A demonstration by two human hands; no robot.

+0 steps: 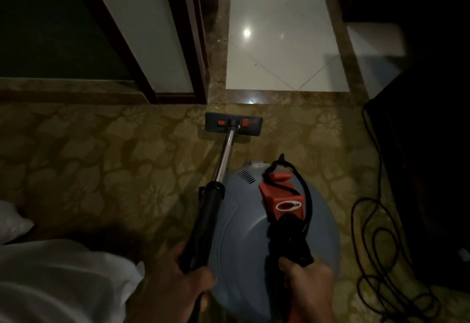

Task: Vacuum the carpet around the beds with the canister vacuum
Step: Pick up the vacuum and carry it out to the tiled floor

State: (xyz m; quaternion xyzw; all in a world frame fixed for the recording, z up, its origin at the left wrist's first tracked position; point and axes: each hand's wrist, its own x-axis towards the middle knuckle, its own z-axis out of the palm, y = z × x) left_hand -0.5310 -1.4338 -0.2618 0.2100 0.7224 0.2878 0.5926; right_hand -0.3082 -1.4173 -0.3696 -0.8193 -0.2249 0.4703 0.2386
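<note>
Where white bedding [50, 272] fills the lower left corner, the left hand [178, 279] curls round the black wand [203, 223]. The wand's floor head [233, 124] lies flat on the patterned carpet [101, 157], just short of the tiled floor [279, 55]. Just right sits the blue-grey canister vacuum [244, 233], and the right hand [307, 282] grips a black handle [292, 241] on top of it. A black cord [376, 246] loops near the carpet's right edge.

Looks like a hotel-style bedroom: floral carpet [101, 157] nearer than a marble threshold [292, 96], glossy white tiles [279, 43] beyond it, wood-framed frosted panel [152, 30] at its left end, white linen [50, 272] far nearer-left.
</note>
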